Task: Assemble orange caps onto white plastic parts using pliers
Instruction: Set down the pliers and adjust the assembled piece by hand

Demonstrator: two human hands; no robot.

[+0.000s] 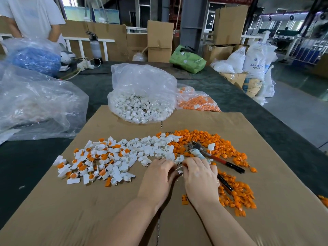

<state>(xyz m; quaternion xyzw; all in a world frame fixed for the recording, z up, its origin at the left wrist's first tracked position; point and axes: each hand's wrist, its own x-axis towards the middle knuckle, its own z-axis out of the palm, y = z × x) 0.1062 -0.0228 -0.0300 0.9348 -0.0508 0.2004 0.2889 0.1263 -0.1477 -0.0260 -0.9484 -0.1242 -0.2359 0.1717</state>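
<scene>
Left hand (159, 172) and right hand (199, 174) are close together over the flat brown cardboard sheet (106, 210), fingers curled in toward each other, pinching one small white plastic part (180, 172) between the fingertips. Whether an orange cap is already seated in it is hidden by the fingers; cannot tell.

Metal pliers with red-and-black handles (215, 158) lie on the cardboard just beyond the right hand, head resting in the orange pile, one handle running under or beside the right hand. Neither hand grips them.

Loose pile of small orange plastic caps (221, 144) spreads right of the hands and curves down toward the right edge. Loose white plastic parts (152, 148) sit just ahead of the hands. Farther left is a spread of white parts with orange caps fitted (92, 166), likely the finished ones.

Judgement: step in hand is lining a cap up on the white part by finger before squeezing. To do it well: seat the cap square on the opening, keep the part steady in the left hand, take the pliers in the right, squeeze evenly so the cap goes in straight and does not crack.

Behind: clear plastic bag of white parts (142, 96), clear bag of orange caps (197, 102) beside it.
</scene>
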